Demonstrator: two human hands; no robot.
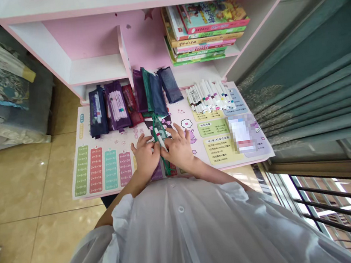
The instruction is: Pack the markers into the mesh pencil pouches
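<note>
A green mesh pencil pouch (161,127) lies in front of me near the desk's front edge, between my hands. A white marker (160,138) with a red band lies over the pouch, tilted. My left hand (145,155) has its thumb and forefinger closed at the pouch's left edge, the other fingers spread. With thumb and forefinger my right hand (179,149) pinches at the marker's lower end, its other fingers raised. Right of them is a pile of white markers (209,96) with coloured bands.
Filled mesh pouches, dark blue (97,111), purple (117,104) and red (132,105), lie at the back left. Flat pouches (157,93) are behind my hands. Books (207,28) stack on the shelf (229,51). A blurred white item (243,133) is at right.
</note>
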